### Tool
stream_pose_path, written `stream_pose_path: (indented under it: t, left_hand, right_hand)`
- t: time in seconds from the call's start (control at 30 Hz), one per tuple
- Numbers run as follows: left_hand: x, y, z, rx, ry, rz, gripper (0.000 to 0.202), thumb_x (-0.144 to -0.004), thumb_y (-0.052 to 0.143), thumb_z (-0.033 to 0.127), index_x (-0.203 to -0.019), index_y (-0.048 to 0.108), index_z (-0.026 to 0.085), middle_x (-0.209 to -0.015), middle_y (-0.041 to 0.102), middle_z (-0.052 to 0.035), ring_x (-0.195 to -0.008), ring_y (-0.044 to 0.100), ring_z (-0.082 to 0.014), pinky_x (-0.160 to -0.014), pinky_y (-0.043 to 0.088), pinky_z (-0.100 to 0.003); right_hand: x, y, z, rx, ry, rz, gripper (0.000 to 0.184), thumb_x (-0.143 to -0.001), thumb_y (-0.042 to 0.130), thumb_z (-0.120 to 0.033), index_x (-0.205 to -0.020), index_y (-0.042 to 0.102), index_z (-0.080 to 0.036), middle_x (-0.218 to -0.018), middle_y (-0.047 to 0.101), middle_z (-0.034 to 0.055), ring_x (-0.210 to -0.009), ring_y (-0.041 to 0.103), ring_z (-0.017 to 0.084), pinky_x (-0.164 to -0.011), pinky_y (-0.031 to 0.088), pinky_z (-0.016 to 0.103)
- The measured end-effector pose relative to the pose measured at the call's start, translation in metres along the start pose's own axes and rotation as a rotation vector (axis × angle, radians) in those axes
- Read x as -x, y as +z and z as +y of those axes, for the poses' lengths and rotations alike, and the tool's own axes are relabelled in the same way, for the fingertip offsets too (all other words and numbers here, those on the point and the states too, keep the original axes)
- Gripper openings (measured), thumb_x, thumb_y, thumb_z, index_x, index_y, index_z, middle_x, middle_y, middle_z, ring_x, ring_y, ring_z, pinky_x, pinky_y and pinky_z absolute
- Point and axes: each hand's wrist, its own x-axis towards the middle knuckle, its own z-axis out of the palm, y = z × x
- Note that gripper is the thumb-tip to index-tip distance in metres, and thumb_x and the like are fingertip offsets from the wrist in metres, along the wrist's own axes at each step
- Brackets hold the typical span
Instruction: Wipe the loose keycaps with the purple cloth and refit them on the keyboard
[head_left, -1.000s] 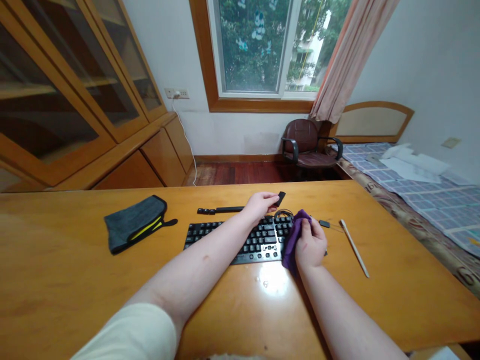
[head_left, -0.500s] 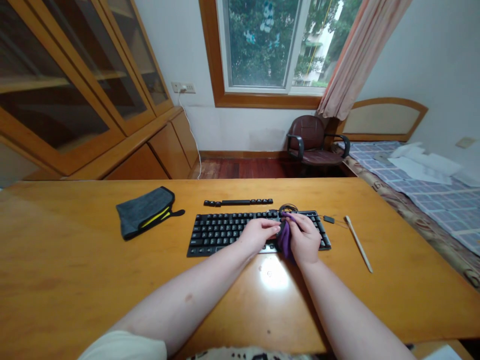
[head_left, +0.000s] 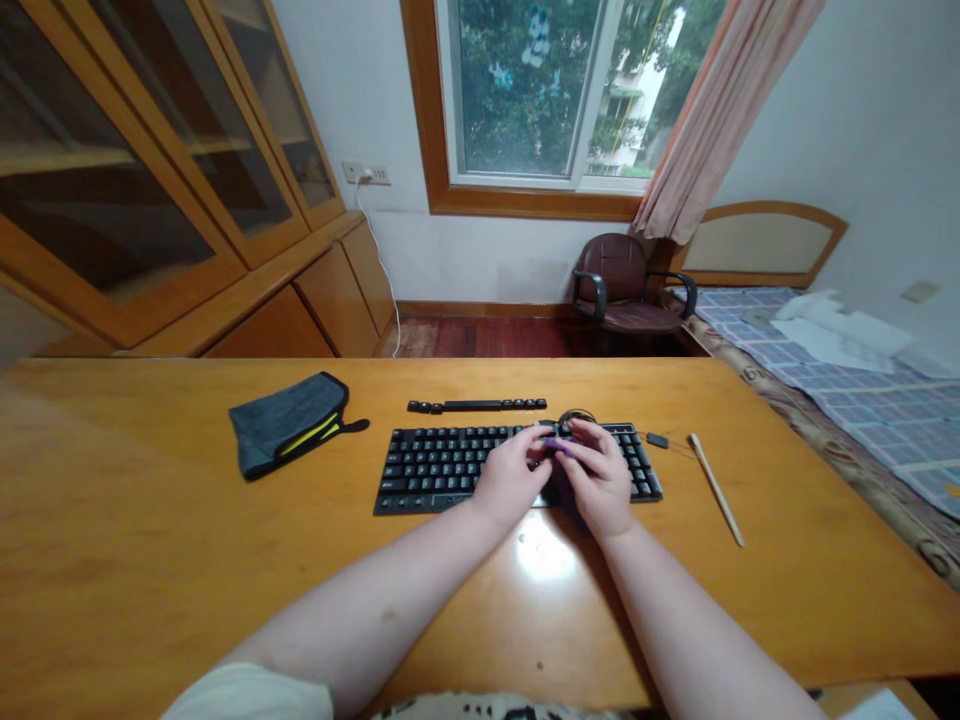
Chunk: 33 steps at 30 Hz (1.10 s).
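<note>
A black keyboard (head_left: 431,470) lies on the wooden table, and both hands are over its right half. My right hand (head_left: 604,485) is closed on a purple cloth (head_left: 559,445), part of which hangs in shadow below the fingers. My left hand (head_left: 514,475) meets it from the other side, its fingertips pinched at the cloth's edge. Whether a small piece is wrapped inside the cloth is hidden by the fingers. Behind the keyboard a row of loose black keycaps (head_left: 472,405), with a long space bar among them, lies on the table.
A grey cloth with black edging and yellow lining (head_left: 289,425) lies left. Right of the keyboard are a small dark tag-like piece (head_left: 657,440) on a thin string and a pale stick (head_left: 718,490). A coiled black cable (head_left: 577,414) sits behind the hands. A chair (head_left: 615,285) stands beyond the table.
My fingers have come closer together around the purple cloth, which is now bunched between them and less visible. The left hand has turned, with its fingertips at the cloth.
</note>
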Motion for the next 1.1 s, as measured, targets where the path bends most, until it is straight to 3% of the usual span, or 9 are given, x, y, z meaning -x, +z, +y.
stream_pose_path:
  t: [0.13,0.27,0.43,0.53,0.67,0.73,0.8,0.93,1.1]
  left_hand:
    - [0.01,-0.001,0.002,-0.254,0.221,0.024,0.052,-0.076,0.054,0.015,-0.126,0.042,0.023,-0.097,0.068,-0.0022,-0.094,0.061,-0.0149,-0.09,0.047,-0.032]
    - [0.013,0.002,0.003,-0.26,0.268,0.013,0.051,-0.077,0.054,0.017,-0.127,0.042,0.023,-0.099,0.067,-0.0029,-0.096,0.06,-0.0166,-0.091,0.046,-0.034]
    - [0.003,0.005,0.002,0.164,-0.057,0.052,0.043,-0.071,0.062,0.018,-0.114,0.056,0.017,-0.096,0.067,-0.0077,-0.084,0.063,-0.0169,-0.079,0.051,-0.03]
    - [-0.001,0.007,0.0,0.446,-0.282,0.023,0.03,-0.065,0.068,0.017,-0.094,0.065,0.011,-0.083,0.068,-0.0086,-0.077,0.064,-0.0165,-0.078,0.051,-0.031]
    - [-0.001,0.01,-0.001,0.715,-0.456,-0.015,0.031,-0.059,0.074,0.018,-0.088,0.066,0.009,-0.073,0.068,-0.0059,-0.069,0.064,-0.0137,-0.077,0.051,-0.03]
    - [-0.001,0.01,-0.001,0.761,-0.481,-0.005,0.033,-0.057,0.075,0.018,-0.087,0.066,0.01,-0.073,0.068,-0.0058,-0.068,0.064,-0.013,-0.078,0.051,-0.029]
    - [-0.002,0.01,-0.001,0.764,-0.482,0.016,0.033,-0.057,0.076,0.019,-0.087,0.067,0.01,-0.072,0.068,-0.0059,-0.068,0.064,-0.013,-0.077,0.051,-0.029]
    - [-0.002,0.01,-0.006,0.768,-0.445,0.01,0.033,-0.06,0.074,0.021,-0.09,0.066,0.01,-0.078,0.069,-0.0073,-0.072,0.065,-0.0136,-0.079,0.051,-0.029]
    - [0.0,0.009,-0.007,0.629,-0.385,0.049,0.031,-0.061,0.073,0.022,-0.089,0.068,0.01,-0.076,0.069,-0.0072,-0.071,0.064,-0.0154,-0.078,0.051,-0.031]
  right_hand:
    - [0.001,0.004,-0.001,0.003,0.104,0.029,0.013,-0.076,0.06,-0.023,-0.083,0.071,-0.024,-0.094,0.063,0.0062,-0.088,0.06,0.019,-0.083,0.048,0.038]
    - [-0.006,0.0,0.007,-0.006,0.27,0.122,0.015,-0.075,0.06,-0.029,-0.076,0.07,-0.019,-0.085,0.066,0.0068,-0.084,0.061,0.02,-0.082,0.047,0.038]
    - [-0.009,-0.008,0.007,-0.028,0.273,0.208,0.021,-0.079,0.055,-0.029,-0.092,0.069,-0.019,-0.103,0.065,0.0089,-0.098,0.058,0.022,-0.091,0.041,0.042]
    - [-0.007,-0.004,0.001,-0.098,0.168,0.017,0.016,-0.076,0.059,-0.027,-0.086,0.07,-0.023,-0.106,0.065,0.0069,-0.099,0.058,0.022,-0.092,0.041,0.041]
    - [-0.007,0.0,0.004,-0.186,0.381,-0.012,0.018,-0.077,0.058,-0.031,-0.085,0.07,-0.019,-0.086,0.071,0.0062,-0.085,0.064,0.022,-0.082,0.048,0.039]
    - [-0.007,-0.002,0.007,-0.203,0.468,0.065,0.024,-0.079,0.055,-0.034,-0.088,0.069,-0.016,-0.084,0.071,0.0074,-0.081,0.065,0.023,-0.077,0.05,0.039]
    - [-0.007,-0.005,0.006,-0.175,0.41,0.137,0.027,-0.081,0.052,-0.034,-0.093,0.068,-0.016,-0.092,0.07,0.0086,-0.088,0.064,0.024,-0.081,0.048,0.041]
    - [-0.006,-0.008,-0.001,-0.059,0.088,-0.107,0.02,-0.08,0.055,-0.029,-0.093,0.069,-0.024,-0.11,0.064,0.0066,-0.102,0.058,0.023,-0.091,0.043,0.041]
    - [-0.008,-0.008,0.0,0.094,0.136,0.003,0.02,-0.082,0.052,-0.027,-0.088,0.071,-0.023,-0.097,0.068,0.007,-0.094,0.062,0.022,-0.087,0.046,0.041]
